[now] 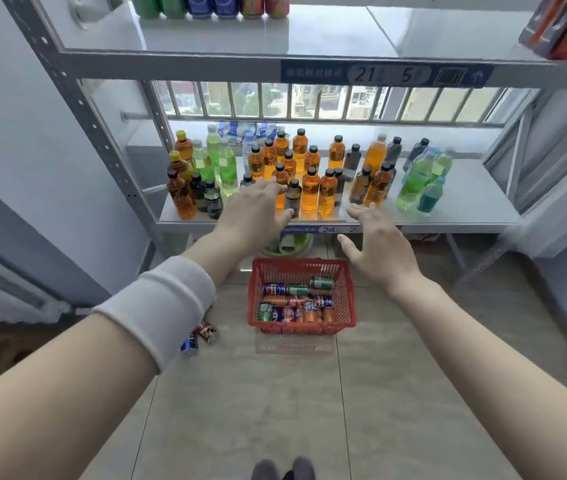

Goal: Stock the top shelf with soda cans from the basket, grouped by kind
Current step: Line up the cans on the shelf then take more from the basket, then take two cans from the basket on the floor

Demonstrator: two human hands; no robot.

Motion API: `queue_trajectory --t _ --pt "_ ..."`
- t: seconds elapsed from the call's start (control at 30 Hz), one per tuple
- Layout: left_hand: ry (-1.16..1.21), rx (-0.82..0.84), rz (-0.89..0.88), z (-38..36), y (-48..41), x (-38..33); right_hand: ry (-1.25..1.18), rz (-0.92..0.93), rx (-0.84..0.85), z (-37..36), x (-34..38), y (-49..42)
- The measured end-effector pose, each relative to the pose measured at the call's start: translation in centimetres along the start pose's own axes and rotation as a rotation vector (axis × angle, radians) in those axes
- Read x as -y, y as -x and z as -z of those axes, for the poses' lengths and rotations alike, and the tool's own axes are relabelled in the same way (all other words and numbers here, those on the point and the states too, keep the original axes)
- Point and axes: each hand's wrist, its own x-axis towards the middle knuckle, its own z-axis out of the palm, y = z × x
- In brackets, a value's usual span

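Observation:
A red plastic basket [348,292] stands on the tiled floor below the shelves, holding several soda cans [297,303] lying mixed: blue, green, red and orange. On the top shelf [327,32] at the upper left stand several cans [212,5] in pairs: green, blue, then orange-red. My left hand [257,211] and my right hand [375,244] both reach forward above the basket with fingers spread, and neither holds anything.
The lower shelf [476,202] carries many drink bottles [309,171], orange, green and dark. Loose cans [202,337] lie on the floor left of the basket. Boxes [566,26] stand at the top shelf's right end. A green basin [285,245] sits under the lower shelf.

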Motion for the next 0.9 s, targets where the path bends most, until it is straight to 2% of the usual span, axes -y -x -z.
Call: queue_trajectory --t 0.17,0.47,0.67,0.9 --pt "0.05 0.022 0.037 -3.0 2.5 2.6 -0.039 -0.06 0.047 -3.4 -0.1 2.1" --pt "0.136 0.186 0.159 -10.4 4.8 7.8 -0.066 -0.171 0.182 -9.7 -1.6 4.4" --pt "0.139 0.252 0.232 -13.8 2.5 9.2 -0.087 -0.224 0.255 -12.5 -4.8 2.6" --pt "0.186 0.317 0.346 -19.0 -4.5 9.0 -0.137 -0.285 0.354 -15.5 -11.2 -4.5"
